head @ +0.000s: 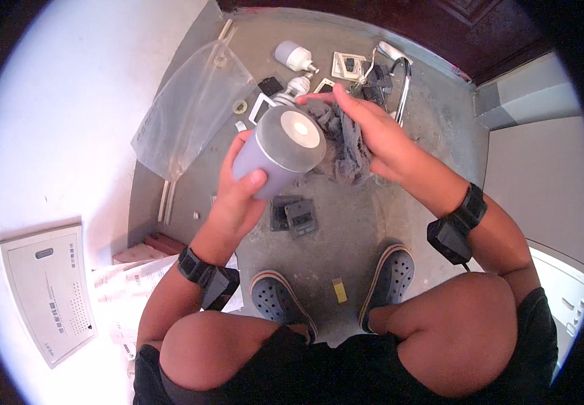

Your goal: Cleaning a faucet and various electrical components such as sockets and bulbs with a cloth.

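Observation:
My left hand [236, 195] grips a lavender cylinder [266, 172], apparently the diffuser of a large LED bulb. Its rounded grey end, with a pale disc [300, 129], tilts up towards me. Close to the right of it, a crumpled grey cloth [345, 147] is in my right hand [380, 134], thumb and fingers about it. On the floor beyond lies a similar LED bulb [292, 54] with a white base and metal screw cap. A spiral compact fluorescent bulb [297, 87] lies nearer, partly hidden behind the held cylinder.
Switch frames [348, 67], a curved chrome tube [404, 88] and a tape roll [239, 107] lie farther back. A clear plastic bag [195, 106] is at left. Dark flat plates [300, 216] and a yellow piece [340, 291] lie near my clogs [279, 298]. Papers [130, 288] are at lower left.

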Tool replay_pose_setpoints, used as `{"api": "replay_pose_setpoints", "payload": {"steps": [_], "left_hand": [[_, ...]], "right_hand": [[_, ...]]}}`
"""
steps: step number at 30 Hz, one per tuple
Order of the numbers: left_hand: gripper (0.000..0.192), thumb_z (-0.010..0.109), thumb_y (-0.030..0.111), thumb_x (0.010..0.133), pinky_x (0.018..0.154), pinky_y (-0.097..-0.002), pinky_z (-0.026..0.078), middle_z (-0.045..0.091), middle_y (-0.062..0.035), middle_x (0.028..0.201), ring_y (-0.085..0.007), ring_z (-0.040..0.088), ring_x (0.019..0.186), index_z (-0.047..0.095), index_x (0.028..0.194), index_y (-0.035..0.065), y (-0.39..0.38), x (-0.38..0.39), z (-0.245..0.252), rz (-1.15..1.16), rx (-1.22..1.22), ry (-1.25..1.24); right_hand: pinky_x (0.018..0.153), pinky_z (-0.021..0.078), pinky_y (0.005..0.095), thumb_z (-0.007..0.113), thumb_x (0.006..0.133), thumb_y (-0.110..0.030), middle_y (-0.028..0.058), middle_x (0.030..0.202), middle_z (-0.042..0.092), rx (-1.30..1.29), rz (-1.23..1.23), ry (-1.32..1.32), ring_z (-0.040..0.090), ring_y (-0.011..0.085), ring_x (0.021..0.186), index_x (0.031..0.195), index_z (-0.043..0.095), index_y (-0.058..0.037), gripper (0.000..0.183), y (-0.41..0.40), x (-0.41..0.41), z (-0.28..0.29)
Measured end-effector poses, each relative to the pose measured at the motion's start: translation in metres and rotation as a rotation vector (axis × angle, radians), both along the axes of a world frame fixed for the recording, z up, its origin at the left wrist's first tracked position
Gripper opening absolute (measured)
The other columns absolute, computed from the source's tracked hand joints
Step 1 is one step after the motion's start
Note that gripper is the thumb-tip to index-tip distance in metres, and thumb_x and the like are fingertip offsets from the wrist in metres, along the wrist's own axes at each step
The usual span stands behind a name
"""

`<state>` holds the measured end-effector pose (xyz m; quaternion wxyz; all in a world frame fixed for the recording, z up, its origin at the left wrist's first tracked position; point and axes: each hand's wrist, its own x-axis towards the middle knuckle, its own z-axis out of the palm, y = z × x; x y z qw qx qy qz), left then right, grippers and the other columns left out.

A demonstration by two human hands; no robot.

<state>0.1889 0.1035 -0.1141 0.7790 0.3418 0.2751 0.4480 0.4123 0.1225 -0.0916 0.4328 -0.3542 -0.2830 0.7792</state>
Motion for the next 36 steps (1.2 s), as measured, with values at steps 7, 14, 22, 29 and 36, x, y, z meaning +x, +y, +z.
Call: {"api": "replay_pose_setpoints", "payload": {"steps": [7,14,22,29,36], "left_hand": [[0.102,0.084,0.042,0.067,0.110,-0.0414,0.036,0.044,-0.0095,0.139,-0.0241,0.044,0.130,0.029,0.145,0.0056,0.003,-0.004,-0.008,0.002,0.030,0.119],[0.089,0.088,0.015,0.064,0.106,-0.0385,0.039,0.049,-0.0083,0.131,-0.0223,0.048,0.125,0.037,0.136,0.0038,0.008,-0.010,-0.004,-0.074,0.125,0.178],[0.087,0.085,0.003,0.068,0.111,-0.0420,0.035,0.040,-0.0128,0.145,-0.0253,0.042,0.133,0.039,0.142,-0.0015,0.018,-0.022,-0.010,-0.117,0.406,0.318],[0.086,0.083,-0.001,0.068,0.111,-0.0413,0.036,0.036,-0.0132,0.147,-0.0249,0.041,0.134,0.039,0.142,-0.0021,0.020,-0.022,-0.009,-0.120,0.438,0.313],[0.086,0.086,0.003,0.066,0.110,-0.0385,0.037,0.045,-0.0139,0.142,-0.0234,0.046,0.129,0.043,0.140,-0.0030,0.023,-0.023,-0.006,-0.102,0.473,0.403]], "right_hand": [[0.093,0.0487,0.0296,0.053,0.099,-0.029,0.0071,0.119,0.062,0.241,0.063,-0.124,0.059,0.0143,0.107,0.125,0.059,-0.0038,0.037,-0.001,-0.001,0.003],[0.091,0.0480,0.0279,0.070,0.084,-0.012,0.0049,0.112,0.065,0.369,0.114,-0.302,0.059,0.0126,0.103,0.118,0.064,-0.0036,0.037,-0.005,-0.004,0.016],[0.089,0.0484,0.0274,0.073,0.079,-0.011,0.0042,0.106,0.067,0.604,0.073,-0.370,0.061,0.0120,0.098,0.111,0.067,-0.0050,0.033,-0.004,-0.008,0.016],[0.096,0.0453,0.0296,0.070,0.079,-0.006,0.0044,0.113,0.063,0.687,0.107,-0.480,0.057,0.0136,0.108,0.113,0.063,-0.0034,0.036,-0.002,-0.010,0.018],[0.087,0.0476,0.0270,0.070,0.077,-0.012,0.0027,0.103,0.064,0.649,0.014,-0.426,0.059,0.0107,0.097,0.110,0.063,-0.0042,0.034,-0.001,-0.015,0.010]]}}
